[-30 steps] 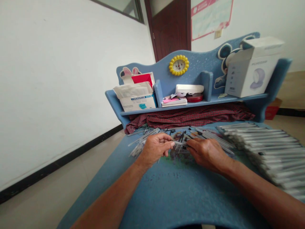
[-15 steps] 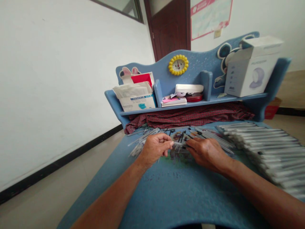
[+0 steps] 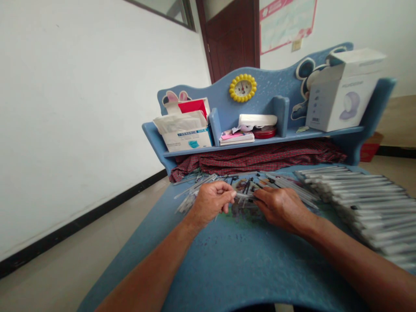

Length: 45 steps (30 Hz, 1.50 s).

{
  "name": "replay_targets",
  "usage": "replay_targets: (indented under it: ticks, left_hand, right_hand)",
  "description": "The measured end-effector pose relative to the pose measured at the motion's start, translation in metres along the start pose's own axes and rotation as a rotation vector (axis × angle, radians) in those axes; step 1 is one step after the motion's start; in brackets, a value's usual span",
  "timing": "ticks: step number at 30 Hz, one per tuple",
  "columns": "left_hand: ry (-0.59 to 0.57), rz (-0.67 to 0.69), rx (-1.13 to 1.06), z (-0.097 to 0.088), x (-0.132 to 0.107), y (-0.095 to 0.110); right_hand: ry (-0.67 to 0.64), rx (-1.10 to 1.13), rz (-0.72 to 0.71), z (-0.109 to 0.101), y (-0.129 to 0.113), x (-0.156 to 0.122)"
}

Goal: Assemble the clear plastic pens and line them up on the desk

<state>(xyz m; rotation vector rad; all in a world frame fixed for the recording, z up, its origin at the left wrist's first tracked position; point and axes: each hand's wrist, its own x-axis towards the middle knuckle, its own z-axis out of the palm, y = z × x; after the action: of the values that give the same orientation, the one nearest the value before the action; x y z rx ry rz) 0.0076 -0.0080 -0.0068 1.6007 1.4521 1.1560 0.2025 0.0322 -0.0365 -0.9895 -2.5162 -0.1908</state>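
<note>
White wall [image 3: 81, 86], black baseboard [image 3: 81, 222], pale floor [image 3: 65, 273], dark-red door [image 3: 232, 39].

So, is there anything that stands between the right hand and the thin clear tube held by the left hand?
Nothing visible does. The thin clear tube runs from the left hand to the right hand; whether that hand grips it is hidden. Dark slim parts lie beyond it on the blue table, not between.

A tube [image 3: 242, 195] stretched between the person's left hand [image 3: 216, 201] and right hand [image 3: 282, 208] over the desk [image 3: 247, 264]. From there, loose tubes [image 3: 198, 186] lay at ten and two o'clock, stacked tubes [image 3: 373, 208] at three; the shelf [image 3: 269, 86] stood at twelve, cloth [image 3: 260, 157] beneath, mask box [image 3: 186, 139] toward eleven, carton [image 3: 341, 99] toward one.
</note>
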Motion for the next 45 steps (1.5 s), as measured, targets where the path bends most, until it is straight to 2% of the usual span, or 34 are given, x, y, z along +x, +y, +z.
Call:
replay_targets:
  ticks: [8,18,45]
  left_hand:
    - [-0.014,-0.003,0.052,0.0000,0.0007,0.0015]
    - [-0.020,0.002,0.013,-0.0001,0.0004,0.0001]
    - [-0.034,0.014,0.083,0.0020,-0.0003,0.0006]
  right_hand:
    - [-0.018,-0.010,0.001,-0.0012,-0.0012,0.0003]
    - [-0.043,-0.001,0.015,-0.0027,-0.0018,0.0005]
    - [-0.039,-0.018,-0.002,-0.0012,-0.0007,0.0006]
